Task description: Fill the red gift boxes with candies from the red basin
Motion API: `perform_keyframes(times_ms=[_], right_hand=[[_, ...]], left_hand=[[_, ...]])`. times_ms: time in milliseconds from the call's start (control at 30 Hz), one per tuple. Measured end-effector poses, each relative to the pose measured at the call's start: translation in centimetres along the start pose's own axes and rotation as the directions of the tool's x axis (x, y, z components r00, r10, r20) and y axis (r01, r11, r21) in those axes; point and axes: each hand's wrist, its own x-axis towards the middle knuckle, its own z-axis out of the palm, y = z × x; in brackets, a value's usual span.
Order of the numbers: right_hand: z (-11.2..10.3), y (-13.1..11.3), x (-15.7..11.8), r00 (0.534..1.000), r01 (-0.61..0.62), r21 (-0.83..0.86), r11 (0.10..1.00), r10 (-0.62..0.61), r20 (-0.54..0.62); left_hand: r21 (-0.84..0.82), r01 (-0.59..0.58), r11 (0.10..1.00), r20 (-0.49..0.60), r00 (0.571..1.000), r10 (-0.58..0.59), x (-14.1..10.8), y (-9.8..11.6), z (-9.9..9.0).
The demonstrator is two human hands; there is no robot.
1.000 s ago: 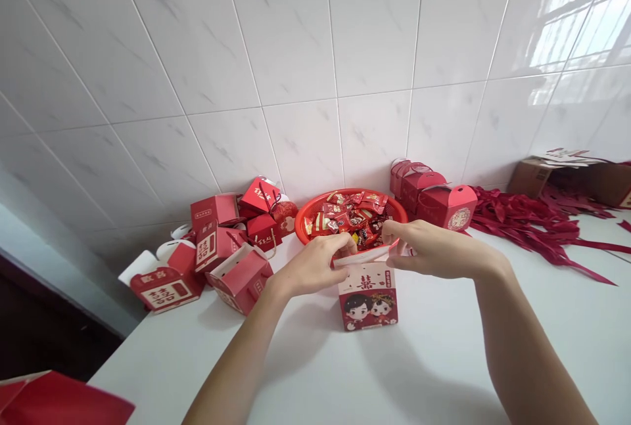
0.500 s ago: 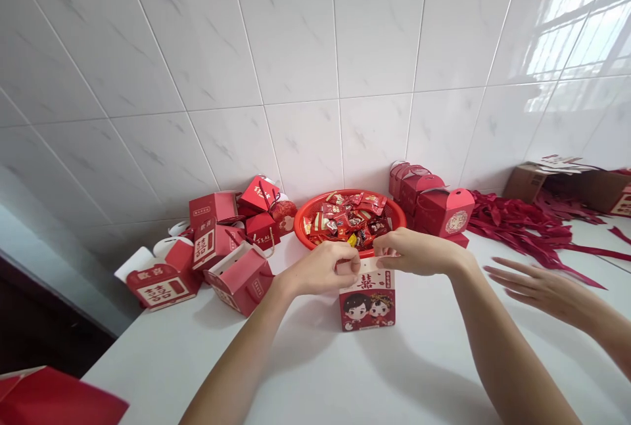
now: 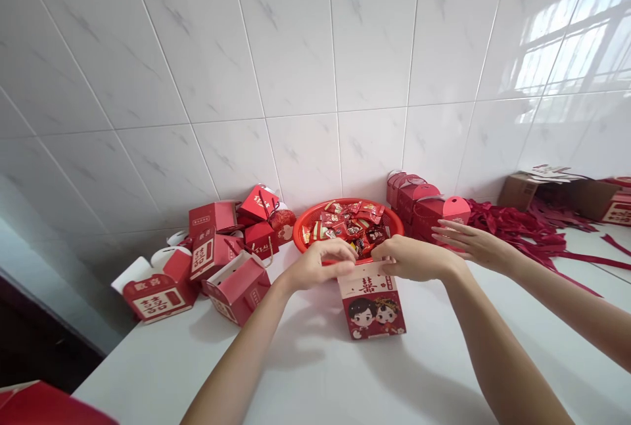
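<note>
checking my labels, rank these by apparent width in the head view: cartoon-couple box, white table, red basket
1. White table
2. Red basket
3. Cartoon-couple box, narrowest although nearer the camera than the basket

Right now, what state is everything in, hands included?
Red-and-cream cardboard box with cartoon faces: standing, top partly hidden.
Left hand: open beside the box's top.
Right hand: curled at the box's top; grip unclear.
Co-worker's hand: outstretched.
Round red plastic basket: holding wrapped sweets.
Red cardboard box with white flaps: open.
Red cardboard boxes, right: in a row.
Crimson ribbon strips: loosely heaped.
Brown cardboard carton: open, ribbon strips inside.
</note>
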Motion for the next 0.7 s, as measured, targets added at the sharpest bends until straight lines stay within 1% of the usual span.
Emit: perform_keyframes(times_ms=[33,67,133,200,267,333,400,500,567,633,700], right_hand=[[0.1,-1.5,0.9,0.996,0.041,0.021,0.999,-0.043,0.082],[0.1,-2.6,1.5,0.979,0.094,0.053,0.994,-0.102,0.177],[-0.5,-3.7,1.8,0.959,0.113,0.08,0.99,-0.13,0.252],[-1.5,-3.7,1.3,0.959,0.089,0.083,0.993,-0.108,0.263],[-2.5,-3.1,0.7,0.967,0.053,0.094,0.994,-0.074,0.244],[-3.2,-2.4,0.2,0.98,0.023,0.117,0.993,-0.046,0.196],[-3.4,-1.9,0.1,0.992,0.015,0.12,0.993,-0.03,0.123],[-3.4,-1.1,0.1,0.999,0.033,0.106,0.994,-0.031,-0.022],[-3.4,-0.8,0.1,0.994,0.038,0.119,0.992,-0.025,-0.105],[-3.5,-0.6,-0.1,0.983,0.042,0.151,0.988,-0.014,-0.181],[-3.7,-0.5,-0.4,0.959,0.047,0.191,0.98,0.01,-0.284]], left_hand=[[-0.019,0.007,1.0,-0.077,0.997,-0.009,0.2,-0.6,-0.1],[-0.022,0.023,0.999,-0.149,0.989,-0.026,0.4,-1.2,-0.2],[0.008,0.066,0.998,-0.255,0.965,-0.062,0.6,-2.6,-0.4],[0.062,0.101,0.993,-0.303,0.95,-0.078,0.8,-3.6,-0.4],[0.12,0.128,0.985,-0.3,0.95,-0.087,0.8,-4.1,-0.5],[0.175,0.14,0.975,-0.258,0.962,-0.091,0.8,-4.3,-0.4],[0.26,0.148,0.954,-0.224,0.97,-0.089,0.8,-4.3,-0.1],[0.449,0.193,0.872,-0.238,0.967,-0.091,0.9,-4.5,0.7],[0.543,0.23,0.807,-0.245,0.963,-0.109,1.0,-4.7,1.2],[0.598,0.253,0.761,-0.242,0.962,-0.13,1.0,-4.7,1.6],[0.634,0.271,0.724,-0.243,0.959,-0.146,1.0,-4.7,1.8]])
